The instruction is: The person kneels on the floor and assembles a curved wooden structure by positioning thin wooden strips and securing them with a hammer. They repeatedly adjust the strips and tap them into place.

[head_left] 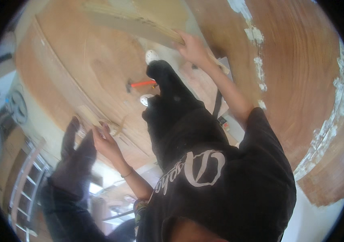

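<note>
My right hand point(194, 49) is closed around the near end of a long pale wooden board point(144, 30), which stretches away to the far left. Lower on the left, my left hand point(106, 142) pinches the end of a short light wooden strip point(89, 115). A hammer point(141, 84) with an orange handle lies on a plywood sheet point(107, 72), near my white shoes. Thin wood offcuts point(119, 128) lie beside my left hand.
Another person in dark clothes point(71, 173) is close on my left. A reddish plywood panel point(301, 56) with white filler along its seams fills the right side. A metal ladder point(27, 189) lies at the lower left, near round grey wheel-like objects point(17, 105).
</note>
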Tool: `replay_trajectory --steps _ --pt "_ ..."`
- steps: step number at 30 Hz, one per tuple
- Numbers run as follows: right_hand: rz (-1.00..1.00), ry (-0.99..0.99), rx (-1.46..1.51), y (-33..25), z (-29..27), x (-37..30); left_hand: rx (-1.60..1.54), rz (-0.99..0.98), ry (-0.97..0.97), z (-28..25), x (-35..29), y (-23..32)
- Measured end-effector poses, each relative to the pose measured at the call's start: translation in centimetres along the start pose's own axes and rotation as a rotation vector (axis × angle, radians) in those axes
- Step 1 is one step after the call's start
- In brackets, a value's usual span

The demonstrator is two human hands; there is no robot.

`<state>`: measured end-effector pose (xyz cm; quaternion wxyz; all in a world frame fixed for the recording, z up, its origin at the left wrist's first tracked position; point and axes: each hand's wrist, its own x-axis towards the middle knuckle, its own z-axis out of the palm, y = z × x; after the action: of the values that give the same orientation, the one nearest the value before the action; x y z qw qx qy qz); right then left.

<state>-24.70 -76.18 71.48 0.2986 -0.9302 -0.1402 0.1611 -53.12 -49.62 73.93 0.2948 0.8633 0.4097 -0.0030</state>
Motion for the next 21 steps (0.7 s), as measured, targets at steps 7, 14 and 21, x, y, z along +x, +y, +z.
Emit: replay_trajectory --steps 7,14,21 --pt "-0.384 -0.338 -0.218 0.6 3.0 -1.0 0.15 -0.168 0.208 -2.0 -9.1 -2.6" --pt "-0.702 -0.811 -0.504 6.0 11.8 -1.0 0.179 -0.485 0.379 3.1 -17.0 -4.8" --pt "-1.049 -1.054 -0.466 7.3 18.6 -5.9 0.159 -0.552 0.528 9.7 -22.2 -8.1"
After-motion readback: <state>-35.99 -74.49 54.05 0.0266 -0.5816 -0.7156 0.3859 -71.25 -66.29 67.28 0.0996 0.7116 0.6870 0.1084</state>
